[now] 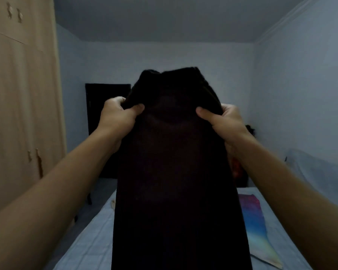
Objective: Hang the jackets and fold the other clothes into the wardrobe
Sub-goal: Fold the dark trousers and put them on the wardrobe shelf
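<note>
Black knit garment [174, 172] is up in the air between both hands. The left hand [117, 115] pinches its left edge, thumb on the near face, fingers curled behind the cloth. The right hand [224, 119] mirrors that on the right edge. Neither is spread flat. A short top section with a ribbed edge stands above the grip. The long body hangs below it and runs out of view, so the lower end is unseen.

Step, my read: holding one piece up to straighten it before hang vs fold. Can't tell if it's a jacket, since no zip, buttons or sleeves show. Looks more like a fold item.

Next move needs:
- lay it flat on the bed [92, 240] below the grip, edges taut so it lands smooth, then fold
- if it's a jacket, a hanger; none in view
- the wardrobe [21, 94] is left of the left hand with doors closed, so one hand must let go to open it

Count:
- hands: 2, both gripping
- garment in hand: 1
- rainbow item [256, 221]: 1, on the bed, below and right of the right hand
- bed: 1
- wardrobe: 1; handles [19, 15] visible: 4 (2 high, 2 low)
- dark panel [105, 106] behind the left hand: 1, can't tell what it is
- reddish heap [237, 168] behind the right wrist: mostly hidden, no count
</note>
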{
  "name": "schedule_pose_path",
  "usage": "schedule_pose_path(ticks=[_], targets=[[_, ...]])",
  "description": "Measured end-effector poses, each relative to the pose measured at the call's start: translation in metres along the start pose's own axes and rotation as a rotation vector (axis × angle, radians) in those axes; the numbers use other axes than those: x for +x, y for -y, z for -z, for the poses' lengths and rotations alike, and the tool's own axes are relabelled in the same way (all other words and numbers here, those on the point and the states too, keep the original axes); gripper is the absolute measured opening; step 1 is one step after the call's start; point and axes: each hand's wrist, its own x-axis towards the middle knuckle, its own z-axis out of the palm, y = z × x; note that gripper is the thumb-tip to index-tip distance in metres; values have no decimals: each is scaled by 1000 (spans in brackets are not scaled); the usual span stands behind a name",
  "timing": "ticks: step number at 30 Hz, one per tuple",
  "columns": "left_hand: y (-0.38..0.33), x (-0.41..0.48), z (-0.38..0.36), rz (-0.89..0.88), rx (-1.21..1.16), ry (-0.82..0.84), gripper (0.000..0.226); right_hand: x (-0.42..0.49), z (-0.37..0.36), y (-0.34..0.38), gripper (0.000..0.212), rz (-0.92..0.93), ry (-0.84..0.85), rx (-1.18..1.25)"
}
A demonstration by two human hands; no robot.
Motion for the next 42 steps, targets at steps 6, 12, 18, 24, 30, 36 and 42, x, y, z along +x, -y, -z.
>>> schedule_pose_path(ticks=[6,12,18,24,30,36,42], targets=[[153,38,-57,140,148,30,11,50,13,-171,9,-184,6,-54],[319,34,-101,304,246,115,15,56,32,-349,16,-374,32,-184],[450,-8,-122,458,316,213,19,15,48,-482,21,-580,83,-296],[531,-51,-122,497,324,235,22,-26,46,-554,25,-623,87,-390],[574,-82,-120,489,282,391,33,-72,51,-584,35,-616,105,-454],[587,-142,-98,412,240,510,32,-139,56,-580,36,-640,82,-443],[589,-215,-68,302,297,584,39,-218,63,-577,32,-597,126,-455]])
